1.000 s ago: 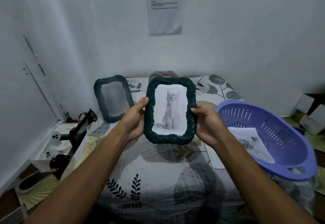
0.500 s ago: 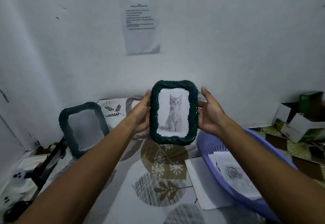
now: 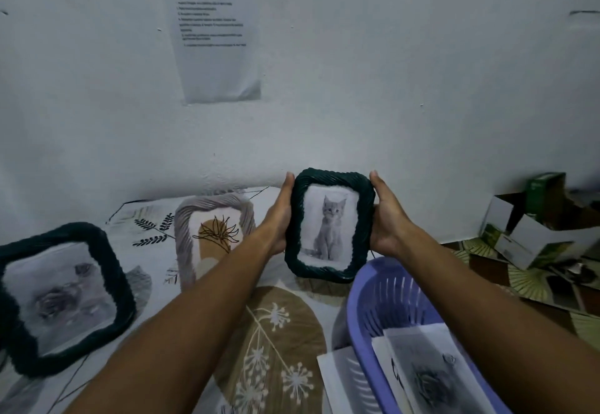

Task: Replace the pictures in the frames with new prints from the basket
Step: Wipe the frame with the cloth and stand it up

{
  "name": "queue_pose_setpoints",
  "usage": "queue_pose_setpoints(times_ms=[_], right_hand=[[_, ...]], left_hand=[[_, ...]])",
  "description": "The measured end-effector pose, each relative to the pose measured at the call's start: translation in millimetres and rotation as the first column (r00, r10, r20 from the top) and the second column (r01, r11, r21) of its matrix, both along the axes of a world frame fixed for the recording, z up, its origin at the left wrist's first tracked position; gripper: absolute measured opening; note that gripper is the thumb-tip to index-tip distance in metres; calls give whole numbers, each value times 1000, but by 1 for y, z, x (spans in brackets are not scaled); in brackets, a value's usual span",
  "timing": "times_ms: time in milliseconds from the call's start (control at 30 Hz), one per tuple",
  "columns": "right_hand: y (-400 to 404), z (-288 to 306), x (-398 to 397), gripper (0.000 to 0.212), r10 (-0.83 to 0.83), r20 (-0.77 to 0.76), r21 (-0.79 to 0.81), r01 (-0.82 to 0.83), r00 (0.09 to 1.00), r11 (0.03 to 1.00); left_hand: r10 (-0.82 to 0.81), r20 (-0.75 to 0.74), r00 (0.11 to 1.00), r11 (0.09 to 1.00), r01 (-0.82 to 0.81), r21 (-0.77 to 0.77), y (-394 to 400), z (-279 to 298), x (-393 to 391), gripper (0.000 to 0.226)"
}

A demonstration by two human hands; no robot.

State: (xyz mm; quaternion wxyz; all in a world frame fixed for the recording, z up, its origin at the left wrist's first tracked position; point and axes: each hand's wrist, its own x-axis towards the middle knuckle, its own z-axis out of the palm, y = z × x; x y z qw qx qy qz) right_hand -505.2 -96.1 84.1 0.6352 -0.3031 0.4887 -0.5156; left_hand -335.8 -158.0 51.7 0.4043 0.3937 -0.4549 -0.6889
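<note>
A dark green woven frame with a grey kitten print stands upright near the wall, its lower edge at the patterned cloth. My left hand grips its left side and my right hand grips its right side. A pale woven frame with a plant drawing leans at the wall to the left. Another dark green frame with a grey print stands at the far left. The purple basket at the lower right holds prints.
A patterned cloth covers the surface. A loose sheet lies beside the basket. Cardboard boxes sit on the floor at the right. A printed page hangs on the white wall.
Both hands have carried the kitten frame forward and to the right, down toward the cloth by the wall. The view has shifted, and the pale frame now shows.
</note>
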Motion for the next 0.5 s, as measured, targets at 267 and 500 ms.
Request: queue_pose_setpoints(times_ms=[267, 500], right_hand=[[-21, -26, -15, 53, -44, -11, 35, 44, 999, 998], [-35, -30, -19, 40, 3, -17, 98, -2, 1000, 995]], left_hand=[[-18, -51, 999, 999, 20, 25, -25, -35, -19, 74], [-16, -77, 997, 1000, 15, -4, -36, -44, -18, 69]])
